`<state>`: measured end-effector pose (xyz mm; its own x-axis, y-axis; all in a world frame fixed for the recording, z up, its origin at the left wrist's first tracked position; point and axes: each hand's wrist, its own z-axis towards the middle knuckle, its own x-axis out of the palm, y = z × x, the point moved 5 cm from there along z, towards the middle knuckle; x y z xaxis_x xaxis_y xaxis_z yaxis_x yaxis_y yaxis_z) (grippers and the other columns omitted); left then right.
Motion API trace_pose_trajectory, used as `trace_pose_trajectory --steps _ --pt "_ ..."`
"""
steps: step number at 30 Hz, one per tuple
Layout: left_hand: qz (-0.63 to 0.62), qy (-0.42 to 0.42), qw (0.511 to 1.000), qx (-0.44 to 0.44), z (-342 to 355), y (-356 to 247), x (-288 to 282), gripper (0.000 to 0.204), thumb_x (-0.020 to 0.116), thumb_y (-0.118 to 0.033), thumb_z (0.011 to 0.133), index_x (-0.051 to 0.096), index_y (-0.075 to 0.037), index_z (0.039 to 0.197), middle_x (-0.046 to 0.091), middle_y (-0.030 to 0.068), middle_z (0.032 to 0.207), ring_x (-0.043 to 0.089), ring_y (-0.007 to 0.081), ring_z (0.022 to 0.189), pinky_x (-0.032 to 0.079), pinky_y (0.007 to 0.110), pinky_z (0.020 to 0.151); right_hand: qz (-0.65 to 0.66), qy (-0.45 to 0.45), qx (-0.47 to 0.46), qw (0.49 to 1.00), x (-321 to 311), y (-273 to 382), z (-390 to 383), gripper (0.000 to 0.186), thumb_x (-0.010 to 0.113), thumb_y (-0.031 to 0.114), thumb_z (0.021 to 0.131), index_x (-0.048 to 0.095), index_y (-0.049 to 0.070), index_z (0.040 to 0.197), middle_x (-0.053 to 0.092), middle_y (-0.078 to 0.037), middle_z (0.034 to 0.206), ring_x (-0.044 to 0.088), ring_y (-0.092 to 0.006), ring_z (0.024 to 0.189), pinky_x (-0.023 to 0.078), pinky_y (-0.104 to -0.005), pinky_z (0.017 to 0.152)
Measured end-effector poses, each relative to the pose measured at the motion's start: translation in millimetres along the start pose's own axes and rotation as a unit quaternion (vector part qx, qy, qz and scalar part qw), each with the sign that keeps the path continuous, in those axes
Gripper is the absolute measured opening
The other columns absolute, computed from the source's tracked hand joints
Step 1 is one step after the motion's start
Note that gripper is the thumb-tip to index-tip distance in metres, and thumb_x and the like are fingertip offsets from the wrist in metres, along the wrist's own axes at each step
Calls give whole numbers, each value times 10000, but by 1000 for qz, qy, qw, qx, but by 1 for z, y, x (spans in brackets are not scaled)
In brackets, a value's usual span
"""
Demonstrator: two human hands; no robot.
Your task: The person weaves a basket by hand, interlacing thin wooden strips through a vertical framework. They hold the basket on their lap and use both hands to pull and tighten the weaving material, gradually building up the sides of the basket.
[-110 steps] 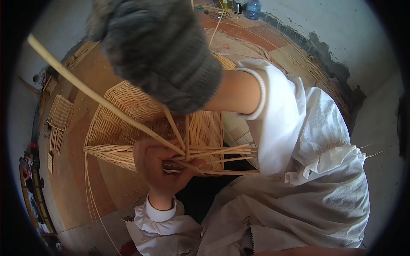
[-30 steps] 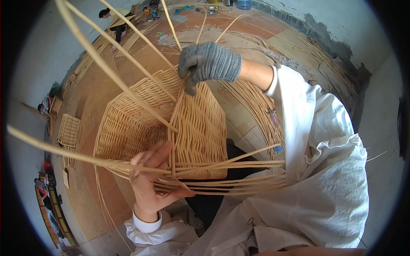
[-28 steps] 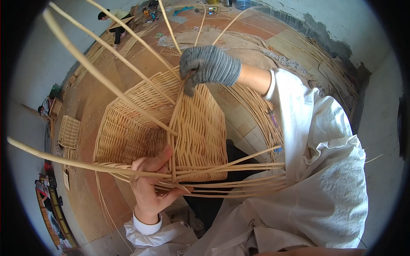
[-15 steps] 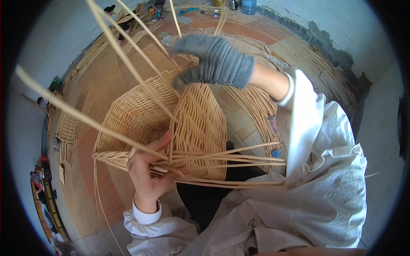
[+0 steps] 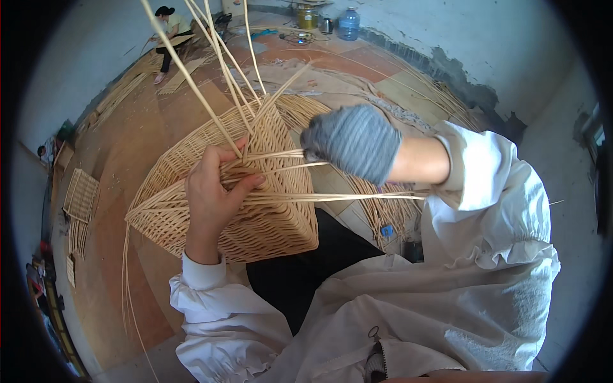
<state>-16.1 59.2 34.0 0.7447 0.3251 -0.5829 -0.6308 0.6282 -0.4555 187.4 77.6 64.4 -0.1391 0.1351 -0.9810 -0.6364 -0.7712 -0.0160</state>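
A half-woven wicker basket [image 5: 271,223] rests tilted on my lap, its rim toward me and its long upright rods [image 5: 220,64] rising from the far edge. My bare left hand [image 5: 214,182] pinches the rim near a corner, thumb and fingers closed around the woven strands. To the right of it, my right hand [image 5: 354,140] in a grey knitted glove is closed on several pale willow rods [image 5: 281,155] that run out from the rim. More loose rods [image 5: 357,196] stretch rightward below that hand, under my right forearm.
Bundles of loose rods [image 5: 377,210] lie on the floor to the right. A person [image 5: 172,32] sits at the far left. A blue water jug [image 5: 348,24] and a yellow tin [image 5: 308,17] stand by the far wall. A woven panel [image 5: 81,190] lies at left.
My right hand has come down and right from above the basket and closed on the rods. The basket has tilted, showing more of its near side. My left hand has risen slightly with the rim.
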Motion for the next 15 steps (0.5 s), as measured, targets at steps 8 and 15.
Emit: trace_pose_trajectory --steps 8,15 --pt "9 -4 1000 15 -5 -14 2 437 793 -267 665 464 -55 859 678 104 1038 638 262 780 495 348 690 57 20 15 998 -23 1 -11 148 574 214 867 587 70 838 629 -126 779 632 -287 710 502 -350 631" --pt "31 8 999 8 -24 -18 -2 436 803 -264 652 489 -42 859 680 94 1009 616 264 766 474 370 699 207 -55 -342 915 -60 -5 52 160 662 137 800 684 106 956 657 -19 773 640 -145 691 523 -251 584"
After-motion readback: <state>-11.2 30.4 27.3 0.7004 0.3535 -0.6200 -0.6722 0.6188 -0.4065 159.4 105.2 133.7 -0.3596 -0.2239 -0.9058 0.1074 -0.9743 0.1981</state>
